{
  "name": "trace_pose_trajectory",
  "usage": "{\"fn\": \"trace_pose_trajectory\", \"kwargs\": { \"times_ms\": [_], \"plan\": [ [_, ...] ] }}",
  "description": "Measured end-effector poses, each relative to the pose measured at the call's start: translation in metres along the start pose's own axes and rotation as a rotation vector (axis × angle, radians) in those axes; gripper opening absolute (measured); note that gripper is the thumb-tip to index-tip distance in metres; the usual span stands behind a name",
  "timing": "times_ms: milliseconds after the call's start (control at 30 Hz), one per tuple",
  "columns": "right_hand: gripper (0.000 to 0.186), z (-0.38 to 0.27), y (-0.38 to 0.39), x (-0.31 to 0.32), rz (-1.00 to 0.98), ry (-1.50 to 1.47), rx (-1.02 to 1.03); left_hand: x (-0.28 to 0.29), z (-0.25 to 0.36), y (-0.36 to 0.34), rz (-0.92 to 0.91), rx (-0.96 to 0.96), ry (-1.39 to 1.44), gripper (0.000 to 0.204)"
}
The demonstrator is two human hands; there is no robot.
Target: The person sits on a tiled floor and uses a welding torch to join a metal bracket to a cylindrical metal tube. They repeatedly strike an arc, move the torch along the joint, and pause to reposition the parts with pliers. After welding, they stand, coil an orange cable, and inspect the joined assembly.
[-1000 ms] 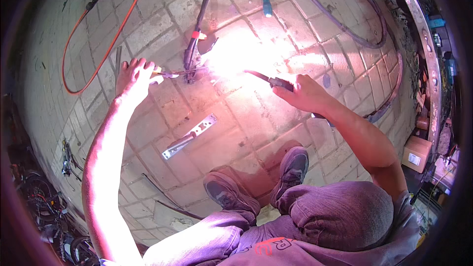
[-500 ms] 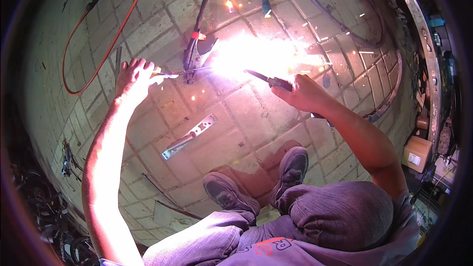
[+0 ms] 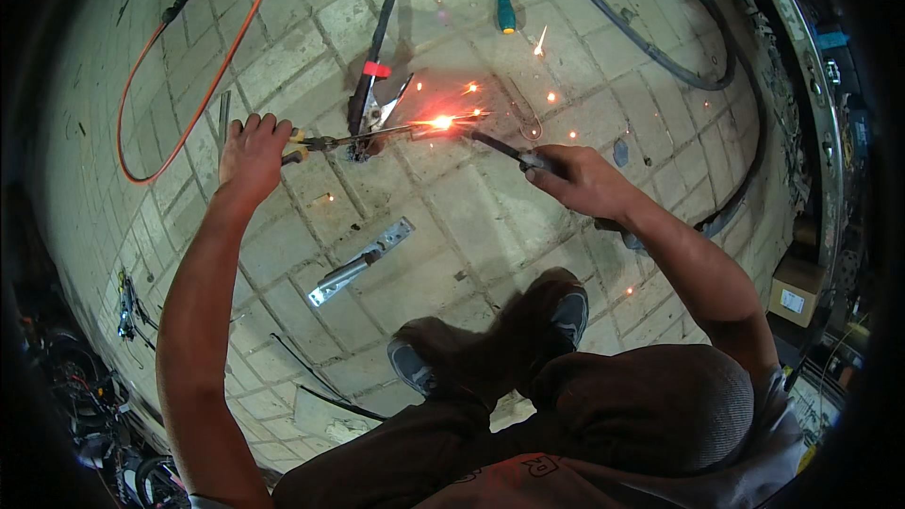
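My left hand (image 3: 253, 153) is closed round the yellowish handles of pliers (image 3: 319, 143), whose jaws grip a thin metal piece reaching right to a red-hot spot (image 3: 441, 122). A black clamp with a red band (image 3: 375, 69) stands beside that piece, joined to a thick dark cable. My right hand (image 3: 575, 179) is closed on a black welding torch (image 3: 504, 146), its curved neck pointing at the glowing end. A slotted metal bracket with a cylinder (image 3: 349, 273) lies on the paving below, between my forearms.
A teal screwdriver (image 3: 506, 9) lies beyond the work. An orange hose (image 3: 217, 85) loops at the left, bicycles (image 3: 71, 358) stand at lower left, and a cardboard box (image 3: 795, 294) sits beside a metal rail at the right. My shoes are on the paved floor (image 3: 471, 207).
The bright white arc glare of the earlier frames is gone, leaving a red glowing spot and scattered sparks. Both hands have stayed in about the same positions.
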State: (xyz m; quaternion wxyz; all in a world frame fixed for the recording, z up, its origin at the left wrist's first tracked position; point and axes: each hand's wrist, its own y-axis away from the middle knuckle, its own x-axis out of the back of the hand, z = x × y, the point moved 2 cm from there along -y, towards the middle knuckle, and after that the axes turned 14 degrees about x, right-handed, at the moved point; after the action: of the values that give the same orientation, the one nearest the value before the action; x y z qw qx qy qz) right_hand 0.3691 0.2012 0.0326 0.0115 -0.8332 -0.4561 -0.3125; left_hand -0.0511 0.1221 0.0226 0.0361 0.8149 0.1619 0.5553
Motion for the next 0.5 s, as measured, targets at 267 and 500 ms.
{"fn": "trace_pose_trajectory", "kwargs": {
  "times_ms": [267, 500],
  "plan": [
    [0.035, -0.008, -0.007, -0.001, -0.019, 0.1, 0.037, -0.003, 0.0, -0.002, 0.017, -0.017, 0.044, 0.035],
    [0.049, -0.013, -0.01, 0.002, -0.055, 0.234, -0.257, -0.031, -0.017, -0.002, 0.292, -0.143, 0.218, 0.032]
  ]
}}
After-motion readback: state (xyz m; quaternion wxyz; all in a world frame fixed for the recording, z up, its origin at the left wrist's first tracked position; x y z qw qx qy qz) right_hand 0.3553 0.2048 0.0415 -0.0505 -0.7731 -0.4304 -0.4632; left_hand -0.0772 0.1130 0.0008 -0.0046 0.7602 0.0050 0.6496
